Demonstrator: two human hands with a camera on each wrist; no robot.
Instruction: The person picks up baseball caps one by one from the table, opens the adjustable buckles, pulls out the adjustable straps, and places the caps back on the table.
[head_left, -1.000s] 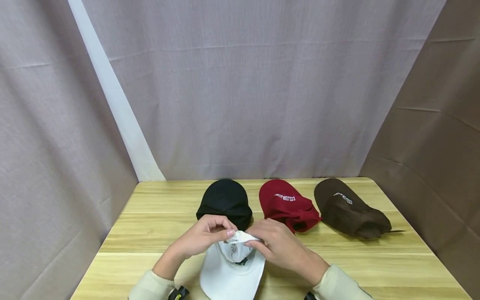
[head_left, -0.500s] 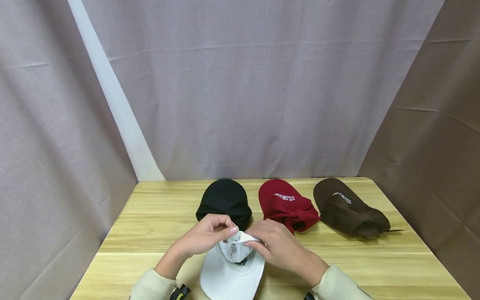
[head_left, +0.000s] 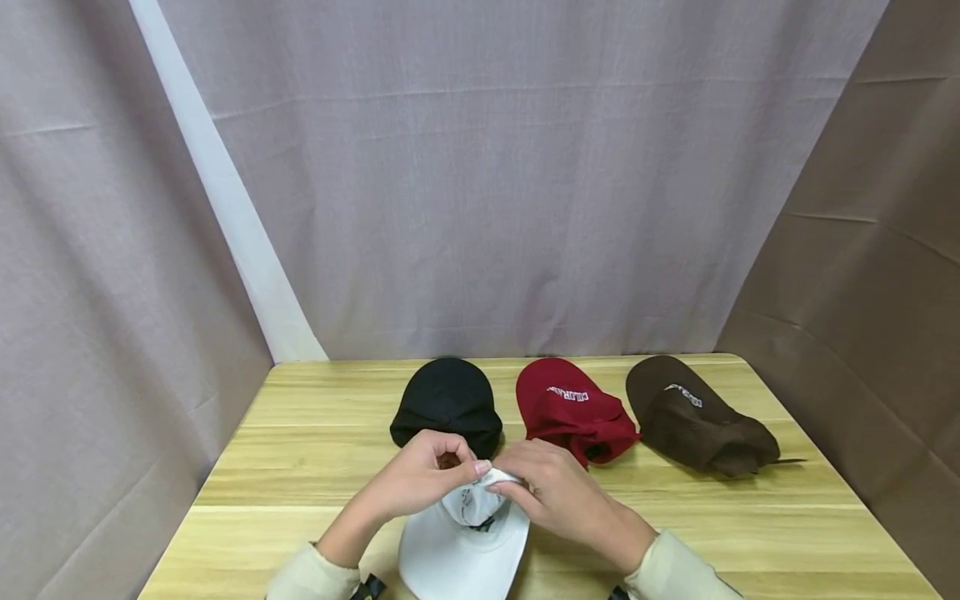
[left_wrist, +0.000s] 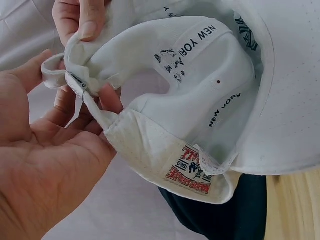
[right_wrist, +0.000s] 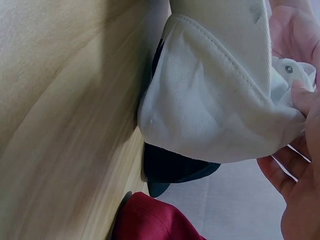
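Observation:
A white baseball cap is in both hands at the near middle of the table, its brim toward the person and its inside facing up. At the back opening, my left hand pinches the strap between thumb and fingers. The left wrist view shows the strap's loop by a small metal buckle, and printed tape inside the crown. My right hand grips the cap's back edge on the other side, thumb on top. From the right wrist, the cap's outer crown hides part of the fingers.
Behind the hands lies a black cap. A red cap with white lettering is right of it, and a dark brown cap is farther right. All lie on the wooden table, with grey curtains behind.
My left hand has shifted slightly right along the strap, its thumb now closer to the right hand and covering more of the strap. The right hand and the other caps look unmoved.

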